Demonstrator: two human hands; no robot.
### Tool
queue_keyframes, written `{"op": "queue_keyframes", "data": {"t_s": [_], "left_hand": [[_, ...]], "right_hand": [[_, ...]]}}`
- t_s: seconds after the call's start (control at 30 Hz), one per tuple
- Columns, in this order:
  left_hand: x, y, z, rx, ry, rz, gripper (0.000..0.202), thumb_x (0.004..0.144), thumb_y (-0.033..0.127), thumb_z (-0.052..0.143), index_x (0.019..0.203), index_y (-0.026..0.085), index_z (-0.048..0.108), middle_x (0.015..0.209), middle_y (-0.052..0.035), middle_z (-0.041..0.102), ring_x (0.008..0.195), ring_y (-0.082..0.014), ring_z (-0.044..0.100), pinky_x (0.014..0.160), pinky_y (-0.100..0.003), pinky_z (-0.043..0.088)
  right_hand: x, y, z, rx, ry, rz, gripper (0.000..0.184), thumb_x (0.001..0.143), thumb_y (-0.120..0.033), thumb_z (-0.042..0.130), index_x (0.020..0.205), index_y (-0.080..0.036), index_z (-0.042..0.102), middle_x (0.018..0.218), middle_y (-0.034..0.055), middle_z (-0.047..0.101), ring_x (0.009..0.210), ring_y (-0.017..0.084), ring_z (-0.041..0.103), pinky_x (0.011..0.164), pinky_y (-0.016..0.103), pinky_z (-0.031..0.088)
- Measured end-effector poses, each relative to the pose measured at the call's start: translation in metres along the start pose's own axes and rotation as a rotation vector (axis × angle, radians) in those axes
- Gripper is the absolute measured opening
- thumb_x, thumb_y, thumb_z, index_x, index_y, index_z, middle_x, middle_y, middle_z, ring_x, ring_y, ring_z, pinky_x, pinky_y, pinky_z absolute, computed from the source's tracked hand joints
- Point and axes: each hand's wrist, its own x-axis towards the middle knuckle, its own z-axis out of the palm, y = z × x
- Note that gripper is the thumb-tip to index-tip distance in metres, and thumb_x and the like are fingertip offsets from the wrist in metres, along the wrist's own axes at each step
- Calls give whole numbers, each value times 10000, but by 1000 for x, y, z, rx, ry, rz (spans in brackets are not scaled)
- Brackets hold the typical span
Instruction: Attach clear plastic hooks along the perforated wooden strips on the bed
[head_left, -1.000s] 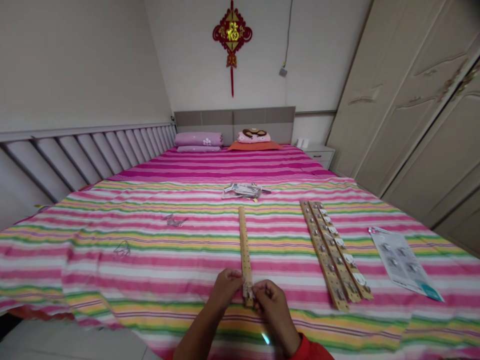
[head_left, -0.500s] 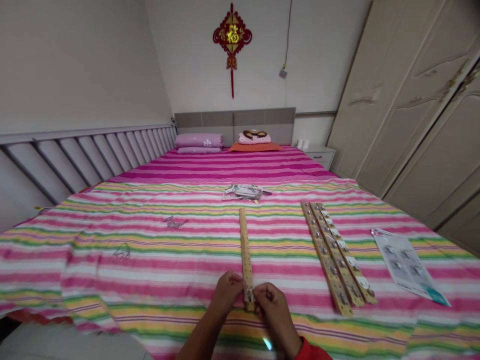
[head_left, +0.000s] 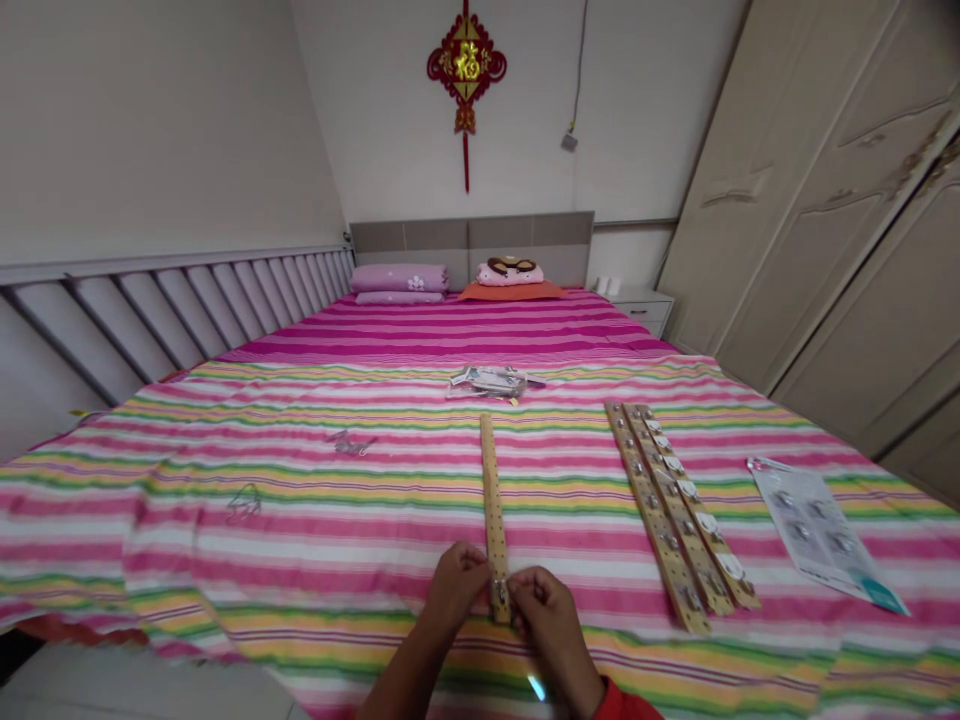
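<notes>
A long perforated wooden strip (head_left: 491, 487) lies lengthwise on the striped bedspread (head_left: 300, 500), pointing away from me. My left hand (head_left: 456, 583) pinches the strip's near end from the left, fingers closed. My right hand (head_left: 545, 603) is closed on a small metal fitting (head_left: 500, 590) at that same end. Both hands touch the strip at its near tip.
Two more wooden strips with metal fittings (head_left: 679, 515) lie side by side to the right. A printed sheet (head_left: 821, 533) lies further right. A pile of small plastic bags (head_left: 491, 381) sits mid-bed. Pillows (head_left: 401, 281) are at the headboard, a wardrobe (head_left: 840, 210) along the right.
The hands stay at the strip's near end, shifting only slightly. The camera view drifted a little; the strips on the right appear slightly lower.
</notes>
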Motion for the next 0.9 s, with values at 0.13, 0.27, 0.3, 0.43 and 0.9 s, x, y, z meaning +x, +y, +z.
{"op": "queue_keyframes", "data": {"t_s": [0.13,0.27,0.3,0.43,0.9], "left_hand": [[-2,2,1,76,8,-8,119,558,241,598,575,202,487,454,71,484,460,-107,459,480,-231,329],[-4,5,3,222,58,7,101,588,223,586,598,197,490,505,64,512,511,-114,503,514,-227,353],[-5,6,3,268,67,13,90,600,224,580,610,194,496,525,60,522,531,-117,517,526,-227,359],[-7,9,2,394,76,17,77,634,244,561,642,194,503,558,53,533,562,-123,527,545,-230,358],[26,25,-45,61,8,145,234,661,410,549,642,178,521,531,43,513,486,-105,478,500,-228,380]], "right_hand": [[2,6,-1,1,0,-3,283,598,-415,712,599,-182,551,383,-64,506,337,70,393,360,193,270],[2,11,-2,0,-2,21,300,598,-429,712,615,-182,542,408,-59,525,338,66,391,364,187,267],[2,11,-2,-5,-6,26,302,598,-432,711,617,-183,542,410,-59,524,339,66,390,365,187,265],[6,16,-4,-37,-5,9,302,595,-447,707,612,-190,550,427,-55,520,359,81,395,377,201,267],[40,-14,-9,-136,-46,-232,318,646,-480,712,698,-175,639,626,12,620,602,173,560,555,259,436]]}}
